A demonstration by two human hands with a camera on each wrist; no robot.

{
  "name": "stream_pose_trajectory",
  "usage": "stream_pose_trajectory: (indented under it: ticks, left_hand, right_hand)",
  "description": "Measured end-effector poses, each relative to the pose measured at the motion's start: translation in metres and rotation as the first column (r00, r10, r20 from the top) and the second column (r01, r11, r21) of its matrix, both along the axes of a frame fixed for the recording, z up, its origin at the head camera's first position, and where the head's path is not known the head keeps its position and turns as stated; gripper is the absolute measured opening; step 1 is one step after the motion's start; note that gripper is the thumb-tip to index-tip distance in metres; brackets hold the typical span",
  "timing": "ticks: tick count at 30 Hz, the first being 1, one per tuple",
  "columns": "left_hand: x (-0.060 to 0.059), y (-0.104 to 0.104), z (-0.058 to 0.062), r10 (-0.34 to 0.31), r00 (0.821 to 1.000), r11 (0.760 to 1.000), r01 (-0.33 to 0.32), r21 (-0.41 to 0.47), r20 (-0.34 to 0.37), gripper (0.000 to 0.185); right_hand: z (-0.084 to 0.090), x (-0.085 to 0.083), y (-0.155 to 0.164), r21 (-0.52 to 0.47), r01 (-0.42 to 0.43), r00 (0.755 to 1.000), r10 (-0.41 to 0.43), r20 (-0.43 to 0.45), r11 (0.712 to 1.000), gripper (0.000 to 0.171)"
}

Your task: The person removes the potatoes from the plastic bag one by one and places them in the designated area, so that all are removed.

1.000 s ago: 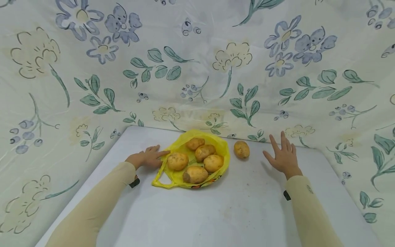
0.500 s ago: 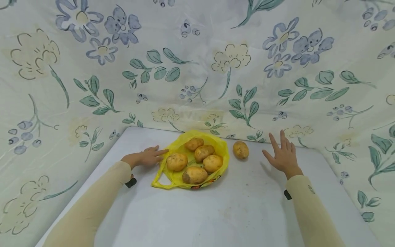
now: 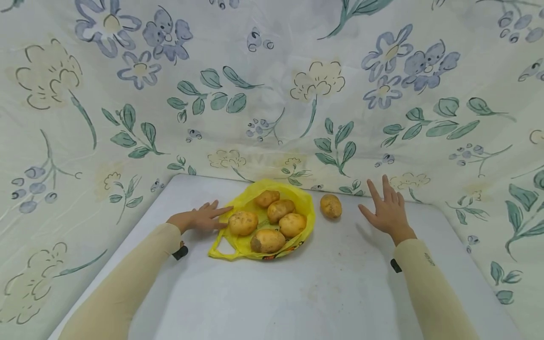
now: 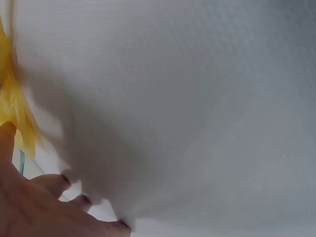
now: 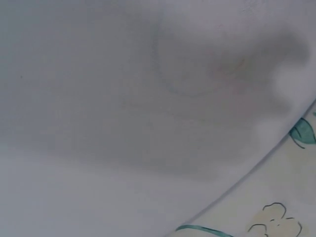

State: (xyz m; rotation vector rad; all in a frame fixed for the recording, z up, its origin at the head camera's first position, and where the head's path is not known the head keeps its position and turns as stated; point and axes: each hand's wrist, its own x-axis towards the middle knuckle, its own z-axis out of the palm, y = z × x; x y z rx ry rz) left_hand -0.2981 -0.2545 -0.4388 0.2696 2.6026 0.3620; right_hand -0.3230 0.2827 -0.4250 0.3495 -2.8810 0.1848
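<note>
Potatoes are being dealt with one at a time, by the look of it: five lie on the flattened yellow bag [image 3: 297, 203] at the middle of the white counter [image 3: 297, 293], and a single loose potato [image 3: 330, 206] sits on the bare surface just to the right of the bag, touching neither the bag nor a hand. The left hand [image 3: 199, 219] lies flat with straight fingers, its fingertips on the bag's left edge beside the nearest bagged potato [image 3: 243, 223]; it holds nothing and seems to be pinning the plastic down. The right hand [image 3: 386, 210] hovers spread wide, palm down, near the loose potato but clearly apart from it, and is empty too. I judge this a pause between handlings of single potatoes, though which way they travel cannot be read from how things lie. A next reach would call for the right hand to come across to a potato and curl round its rounded body, while the left keeps the thin bag from sliding. Both wrist views give little: the left one shows only blurred counter, a sliver of yellow plastic and part of the palm; the right one shows grey counter and a corner of the floral cloth [image 5: 291, 217], with no fingers visible. Printing on the bag's front edge is too small to read.
</note>
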Motion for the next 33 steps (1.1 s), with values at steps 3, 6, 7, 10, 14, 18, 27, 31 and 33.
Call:
stream_pose_trajectory:
  ticks: [3,6,7,10,14,18,27,31,33]
  left_hand:
    - [0.000,0.002,0.000,-0.016,1.000,0.999,0.015,-0.039,-0.007,0.070]
    - [0.002,0.004,0.001,-0.022,1.000,0.998,0.022,-0.062,-0.010,0.067]
    - [0.003,0.004,0.001,-0.023,1.000,0.997,0.022,-0.067,-0.012,0.067]
    - [0.004,0.004,0.001,-0.026,0.999,0.997,0.024,-0.074,-0.019,0.068]
    - [0.002,0.003,0.000,-0.027,0.999,0.997,0.025,-0.077,-0.026,0.069]
    - [0.000,0.003,0.000,-0.031,0.999,0.997,0.029,-0.077,-0.032,0.069]
    - [0.003,0.004,-0.001,-0.018,0.999,0.998,0.016,-0.066,-0.030,0.068]
    - [0.004,0.005,-0.003,-0.029,0.999,0.997,0.027,-0.071,-0.033,0.069]
    - [0.004,0.005,-0.003,-0.026,0.999,0.997,0.023,-0.076,-0.038,0.068]
  right_hand:
    - [0.000,-0.004,-0.002,0.018,-0.014,1.000,0.014,-0.016,1.000,0.083]
    - [0.001,-0.008,-0.008,0.043,-0.025,0.999,0.026,-0.020,0.999,0.085]
    - [0.002,-0.008,-0.010,0.053,-0.031,0.999,0.032,-0.022,0.998,0.085]
    - [0.006,-0.009,-0.018,0.066,-0.048,0.999,0.050,-0.020,0.997,0.086]
    - [0.009,-0.009,-0.028,0.044,-0.084,0.996,0.086,-0.037,0.995,0.085]
    - [0.010,-0.010,-0.041,0.018,-0.119,0.992,0.120,-0.049,0.993,0.085]
    - [0.013,-0.004,-0.067,0.004,-0.205,0.976,0.204,-0.073,0.979,0.083]
    - [0.010,-0.003,-0.069,0.025,-0.231,0.970,0.232,-0.075,0.973,0.083]
    - [0.009,-0.003,-0.070,0.022,-0.243,0.966,0.244,-0.081,0.970,0.083]
